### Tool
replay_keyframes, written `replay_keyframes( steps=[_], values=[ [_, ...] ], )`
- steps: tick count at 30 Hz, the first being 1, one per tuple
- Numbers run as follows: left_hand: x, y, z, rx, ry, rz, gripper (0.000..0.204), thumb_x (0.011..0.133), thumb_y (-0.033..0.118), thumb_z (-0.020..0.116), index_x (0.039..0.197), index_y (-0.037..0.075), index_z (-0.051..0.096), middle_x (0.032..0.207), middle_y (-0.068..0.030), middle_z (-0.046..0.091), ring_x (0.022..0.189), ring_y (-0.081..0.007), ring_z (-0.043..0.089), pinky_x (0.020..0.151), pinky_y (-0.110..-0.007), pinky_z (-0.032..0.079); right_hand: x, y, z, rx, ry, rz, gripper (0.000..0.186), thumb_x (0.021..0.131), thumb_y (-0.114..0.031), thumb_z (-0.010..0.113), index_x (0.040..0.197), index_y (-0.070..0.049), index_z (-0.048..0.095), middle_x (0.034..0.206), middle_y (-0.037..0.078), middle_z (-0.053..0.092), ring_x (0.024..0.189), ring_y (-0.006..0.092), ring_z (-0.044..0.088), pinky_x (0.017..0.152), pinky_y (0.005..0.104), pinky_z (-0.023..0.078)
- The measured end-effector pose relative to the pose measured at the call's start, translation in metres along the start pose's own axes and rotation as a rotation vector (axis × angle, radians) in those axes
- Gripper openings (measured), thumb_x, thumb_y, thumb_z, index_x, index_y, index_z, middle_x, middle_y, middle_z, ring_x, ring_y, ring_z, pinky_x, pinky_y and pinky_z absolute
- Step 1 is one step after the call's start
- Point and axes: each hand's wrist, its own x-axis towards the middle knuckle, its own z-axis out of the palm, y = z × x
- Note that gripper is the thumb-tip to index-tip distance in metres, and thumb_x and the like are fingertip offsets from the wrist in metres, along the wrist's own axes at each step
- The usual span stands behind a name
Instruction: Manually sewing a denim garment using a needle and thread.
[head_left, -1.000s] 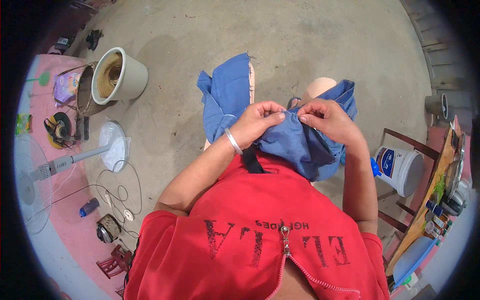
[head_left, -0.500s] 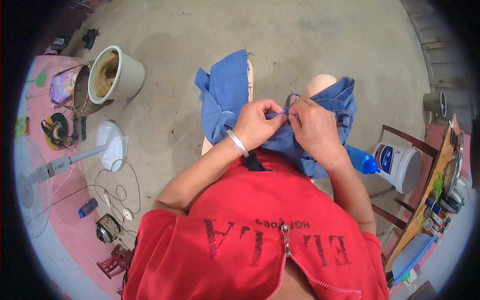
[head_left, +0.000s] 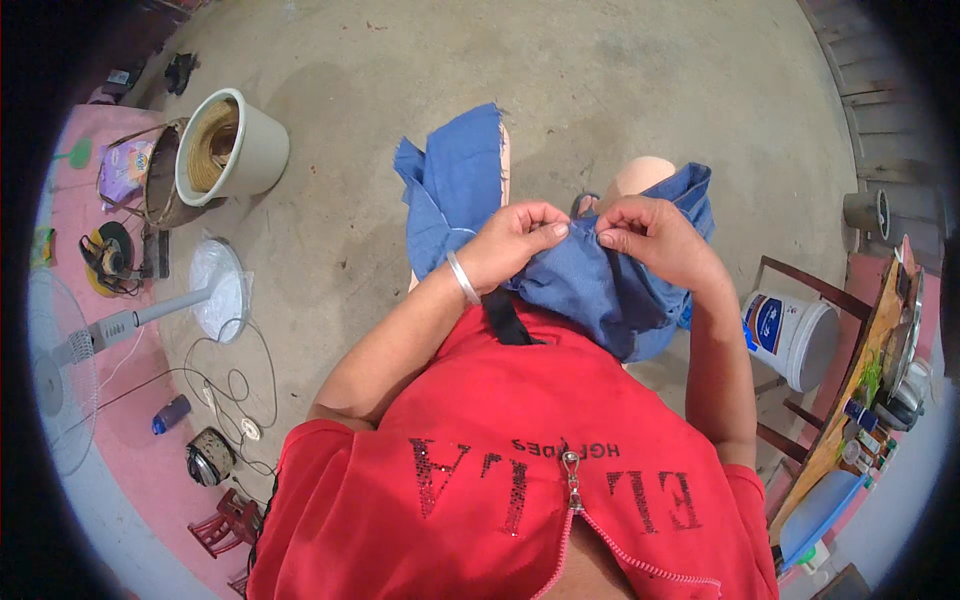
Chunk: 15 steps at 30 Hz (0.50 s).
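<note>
Blue denim cloth [head_left: 600, 290] lies over my lap and knees, its near part bunched up above my red top. My left hand [head_left: 512, 242], with a silver bangle at the wrist, pinches the cloth between thumb and fingers near the middle. A short gap away, my right hand [head_left: 650, 238] pinches the same piece along a folded edge, thumb and forefinger together. The far left part of the cloth [head_left: 455, 150] hangs flat with a frayed edge. A dark strap [head_left: 505, 320] shows below my left wrist.
At left stand a pail [head_left: 262, 150] holding a straw hat, a basket [head_left: 160, 205], a fan [head_left: 120, 330], cords and a pot [head_left: 210, 455]. At right are a white bucket [head_left: 805, 340], a wooden chair [head_left: 810, 275] and a cluttered wooden table [head_left: 820, 470].
My hands were close together half a second ago and are now a little apart. My right hand has moved up and right; the blue bottle behind that arm is mostly hidden now.
</note>
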Motion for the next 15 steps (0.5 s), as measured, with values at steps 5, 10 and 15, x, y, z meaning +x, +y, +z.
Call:
replay_keyframes(
  steps=[5, 10, 15],
  values=[
    [-0.002, 0.001, -0.003, -0.185, -0.094, -0.043, 0.015, 0.094, 0.017, 0.057, 0.103, 0.004, 0.059, 0.092, 0.0034, 0.06, 0.084, -0.0039, 0.055, 0.078, -0.019, 0.044, 0.006, 0.0, -0.003, 0.081, -0.083, 0.018, 0.007, 0.086, -0.007, 0.065, 0.089, -0.001, 0.063, 0.079, -0.003, 0.06, 0.076, 0.0037, 0.052, 0.069, 0.0206, 0.044],
    [-0.002, 0.0, -0.002, -0.257, -0.147, -0.055, 0.015, 0.094, 0.017, 0.057, 0.103, 0.005, 0.059, 0.094, 0.0027, 0.061, 0.086, -0.0047, 0.056, 0.081, -0.021, 0.045, 0.008, 0.0, -0.004, 0.109, -0.122, 0.01, 0.009, 0.086, -0.01, 0.067, 0.089, -0.002, 0.063, 0.078, -0.005, 0.06, 0.075, 0.0033, 0.052, 0.069, 0.0204, 0.043],
    [-0.002, 0.001, 0.003, -0.421, -0.128, -0.093, 0.013, 0.094, 0.017, 0.057, 0.102, 0.006, 0.059, 0.096, 0.0017, 0.062, 0.087, -0.0063, 0.058, 0.081, -0.022, 0.046, 0.012, 0.015, 0.001, 0.292, -0.116, -0.015, 0.013, 0.086, -0.015, 0.068, 0.09, -0.003, 0.064, 0.08, -0.006, 0.058, 0.075, 0.0035, 0.051, 0.069, 0.02, 0.043]
  ],
)
